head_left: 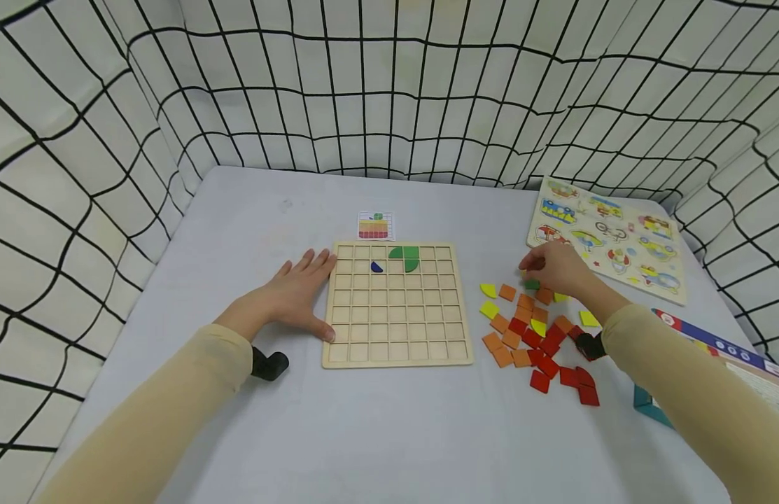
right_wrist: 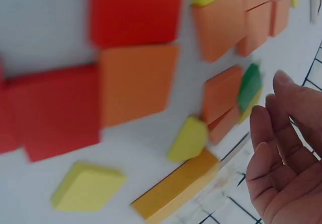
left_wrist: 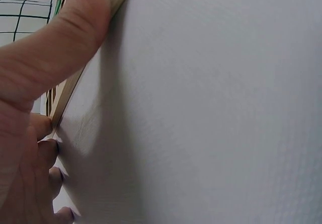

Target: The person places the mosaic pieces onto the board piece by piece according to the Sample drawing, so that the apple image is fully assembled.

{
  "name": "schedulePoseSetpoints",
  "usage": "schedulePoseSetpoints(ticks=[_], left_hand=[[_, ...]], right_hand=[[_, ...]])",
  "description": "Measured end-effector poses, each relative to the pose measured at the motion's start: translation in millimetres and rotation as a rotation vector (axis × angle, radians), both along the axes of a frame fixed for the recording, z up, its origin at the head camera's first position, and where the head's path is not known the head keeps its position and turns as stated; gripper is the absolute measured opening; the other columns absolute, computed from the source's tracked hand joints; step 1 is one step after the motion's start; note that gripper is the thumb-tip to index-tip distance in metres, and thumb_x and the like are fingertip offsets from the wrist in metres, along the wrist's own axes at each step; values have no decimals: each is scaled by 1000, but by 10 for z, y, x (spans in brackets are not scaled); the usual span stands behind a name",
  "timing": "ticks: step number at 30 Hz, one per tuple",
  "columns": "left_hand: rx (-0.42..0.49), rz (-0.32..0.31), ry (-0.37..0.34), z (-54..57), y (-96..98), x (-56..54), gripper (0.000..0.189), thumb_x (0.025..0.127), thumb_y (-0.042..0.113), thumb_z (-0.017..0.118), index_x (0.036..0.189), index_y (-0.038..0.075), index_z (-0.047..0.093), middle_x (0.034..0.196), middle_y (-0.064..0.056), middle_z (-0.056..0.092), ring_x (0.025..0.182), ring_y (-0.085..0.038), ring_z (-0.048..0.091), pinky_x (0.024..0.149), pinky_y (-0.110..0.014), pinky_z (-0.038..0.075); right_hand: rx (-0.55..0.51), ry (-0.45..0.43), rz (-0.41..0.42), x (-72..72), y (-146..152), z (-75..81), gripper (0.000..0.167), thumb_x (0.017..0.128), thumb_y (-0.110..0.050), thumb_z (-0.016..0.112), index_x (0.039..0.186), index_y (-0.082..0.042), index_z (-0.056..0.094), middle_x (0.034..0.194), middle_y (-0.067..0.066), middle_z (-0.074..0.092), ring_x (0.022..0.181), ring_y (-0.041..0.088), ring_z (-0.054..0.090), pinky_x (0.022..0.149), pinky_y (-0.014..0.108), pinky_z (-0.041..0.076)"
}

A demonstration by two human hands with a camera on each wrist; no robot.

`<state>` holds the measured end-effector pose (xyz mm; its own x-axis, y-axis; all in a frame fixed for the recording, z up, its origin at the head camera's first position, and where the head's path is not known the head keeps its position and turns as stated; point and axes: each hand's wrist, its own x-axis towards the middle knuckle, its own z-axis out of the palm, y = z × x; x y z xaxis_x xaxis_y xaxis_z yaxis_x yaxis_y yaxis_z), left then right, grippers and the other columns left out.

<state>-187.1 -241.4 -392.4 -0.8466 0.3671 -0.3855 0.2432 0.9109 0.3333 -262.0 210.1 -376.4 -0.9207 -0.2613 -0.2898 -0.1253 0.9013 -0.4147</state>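
Note:
A wooden grid board (head_left: 398, 315) lies mid-table. Green pieces (head_left: 411, 253) and a small dark blue piece (head_left: 376, 267) sit in its upper cells. My left hand (head_left: 295, 294) rests at the board's left side, fingers spread, its thumb (left_wrist: 75, 38) against the wooden edge in the left wrist view. At the far side of the loose pieces is my right hand (head_left: 560, 269). Its bent fingers and thumb are apart, close to a green piece (right_wrist: 250, 87) and a partly hidden yellow piece; nothing shows between them. A small pattern card (head_left: 376, 225) lies just beyond the board.
Loose orange pieces (head_left: 493, 341), red pieces (head_left: 540, 381) and several yellow ones are scattered right of the board. A picture puzzle board (head_left: 616, 234) lies at the back right, a printed box (head_left: 742, 364) at the right. Black netting (head_left: 395, 91) surrounds the table.

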Motion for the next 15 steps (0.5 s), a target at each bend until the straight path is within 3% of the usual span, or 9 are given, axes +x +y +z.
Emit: schedulePoseSetpoints(ticks=[10, 15], left_hand=[[-8, 1, -1, 16, -9, -4, 140, 68, 61, 88, 163, -1, 5, 172, -23, 0, 158, -45, -5, 123, -71, 3], [-10, 0, 2, -13, -5, -15, 141, 68, 62, 88, 163, -1, 6, 172, -22, 0, 158, -45, -4, 123, -72, 4]], right_hand=[[29, -29, -22, 97, 125, -43, 30, 96, -10, 70, 124, 3, 67, 117, 23, 69, 99, 32, 61, 83, 37, 58], [26, -9, -14, 105, 114, -73, 31, 96, -10, 69, 124, 3, 67, 117, 23, 69, 100, 33, 60, 87, 41, 58]])
